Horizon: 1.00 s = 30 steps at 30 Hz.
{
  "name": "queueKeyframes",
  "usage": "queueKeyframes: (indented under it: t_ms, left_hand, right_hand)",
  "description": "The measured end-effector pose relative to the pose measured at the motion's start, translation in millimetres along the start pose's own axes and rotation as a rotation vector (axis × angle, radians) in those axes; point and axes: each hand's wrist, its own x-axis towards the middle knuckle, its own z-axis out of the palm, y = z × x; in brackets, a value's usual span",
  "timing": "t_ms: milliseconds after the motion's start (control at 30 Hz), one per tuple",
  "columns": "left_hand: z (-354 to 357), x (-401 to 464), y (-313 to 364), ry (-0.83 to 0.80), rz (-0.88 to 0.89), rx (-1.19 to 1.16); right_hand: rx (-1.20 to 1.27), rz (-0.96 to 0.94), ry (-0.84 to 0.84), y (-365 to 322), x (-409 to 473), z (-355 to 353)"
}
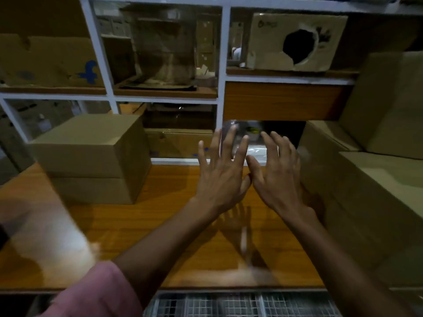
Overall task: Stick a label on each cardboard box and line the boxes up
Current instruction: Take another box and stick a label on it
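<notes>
Right now both hands hang over the wooden table, holding nothing. The left hand and right hand are side by side, fingers spread and straight, thumbs nearly touching. A stack of two plain boxes stands at about nine o'clock from the hands, more boxes are piled at three o'clock. A blurred, pale strip near six o'clock may be a label.

Dim light falls on an orange wooden table backed by white-framed shelving
</notes>
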Motion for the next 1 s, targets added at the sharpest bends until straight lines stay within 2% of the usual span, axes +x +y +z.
queueKeyframes:
  t_ms: [233, 467, 733, 1000]
  left_hand:
    - [2, 23, 91, -0.005, 0.065, -0.095]
    - [6, 28, 159, -0.044, 0.075, -0.218]
    - [14, 65, 233, -0.064, 0.067, -0.249]
    - [42, 130, 316, -0.077, -0.017, -0.318]
  right_hand:
    - [-0.007, 0.07, 0.089, 63, -9, -66]
    - [-0.086, 0.149, 0.105, 123, -28, -123]
    - [-0.074, 0.204, 0.087, 205, -9, -163]
    - [-0.107, 0.222, 0.027, 310, 21, -198]
